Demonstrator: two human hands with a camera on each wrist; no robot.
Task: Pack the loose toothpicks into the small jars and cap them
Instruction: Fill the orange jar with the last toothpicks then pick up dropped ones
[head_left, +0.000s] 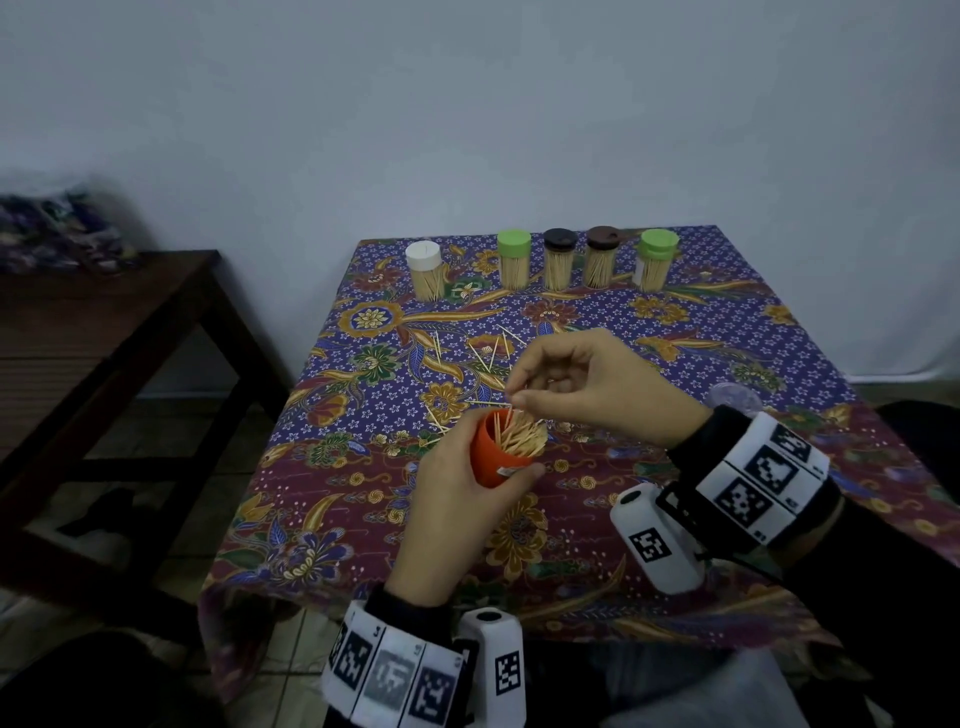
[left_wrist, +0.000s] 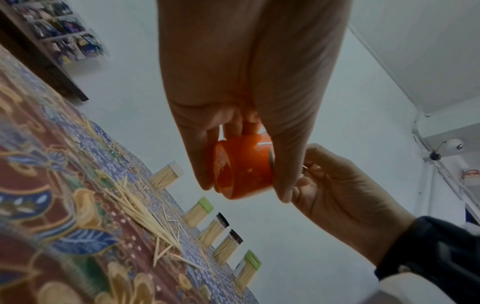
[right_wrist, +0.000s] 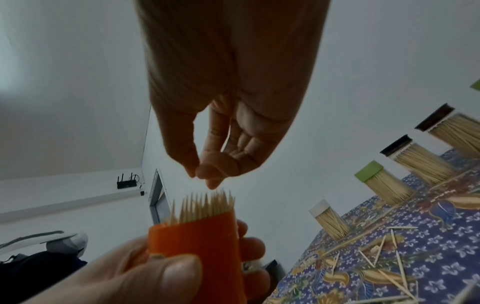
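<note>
My left hand (head_left: 511, 470) grips an uncapped orange jar (head_left: 488, 452) above the middle of the patterned tablecloth (head_left: 727, 332). Toothpicks (head_left: 522, 434) stand in it with their tips above the rim, as the right wrist view (right_wrist: 205, 207) also shows. My right hand (head_left: 514, 397) hovers just over those tips, thumb and forefinger pinched together (right_wrist: 201, 174). A thin sliver shows in that pinch in the left wrist view (left_wrist: 305, 166). Several loose toothpicks (head_left: 488, 353) lie scattered on the cloth behind the jar.
Several capped, full jars line the far edge: white (head_left: 426, 270), green (head_left: 514, 260), dark (head_left: 560, 260), brown (head_left: 602, 257), green (head_left: 655, 260). A clear round lid-like thing (head_left: 735, 397) lies at the right. A dark wooden table (head_left: 104, 322) stands to the left.
</note>
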